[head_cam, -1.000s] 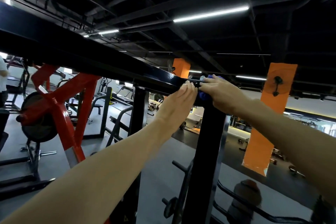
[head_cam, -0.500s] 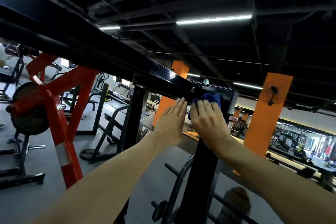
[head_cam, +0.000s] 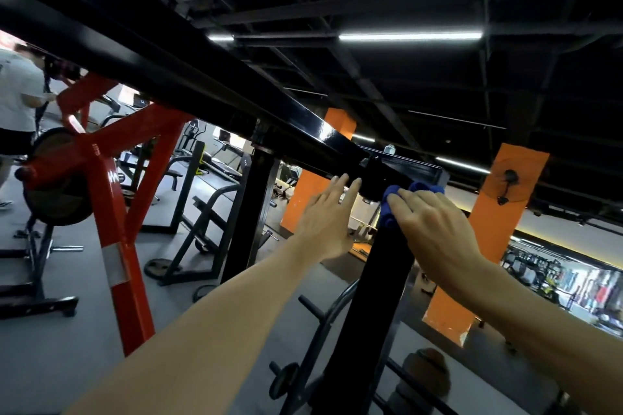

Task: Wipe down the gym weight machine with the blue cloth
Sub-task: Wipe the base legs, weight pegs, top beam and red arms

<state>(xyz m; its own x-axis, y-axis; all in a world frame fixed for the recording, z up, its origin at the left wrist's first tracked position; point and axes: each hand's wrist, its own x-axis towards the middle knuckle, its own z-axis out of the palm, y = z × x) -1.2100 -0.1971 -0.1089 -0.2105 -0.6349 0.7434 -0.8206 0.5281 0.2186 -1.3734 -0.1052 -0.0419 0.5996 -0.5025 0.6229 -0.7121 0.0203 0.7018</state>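
Observation:
The black weight machine frame (head_cam: 377,280) has a long top beam running from upper left to an upright post at centre right. My right hand (head_cam: 435,232) presses the blue cloth (head_cam: 391,200) against the top of that post, just under the corner joint; the cloth bulges out above and left of my fingers. My left hand (head_cam: 328,222) is raised beside the post with straight fingers, its fingertips at the lower edge of the beam, holding nothing.
A red plate-loaded machine (head_cam: 101,185) stands to the left with a person (head_cam: 17,101) behind it. Orange pillars (head_cam: 499,219) rise at the right and behind the beam. Black racks and weight pegs (head_cam: 303,340) sit low around the post on the grey floor.
My right hand and the cloth have come down from the top of the beam onto the front of the upright post. My left hand stays by the beam with its fingers straight.

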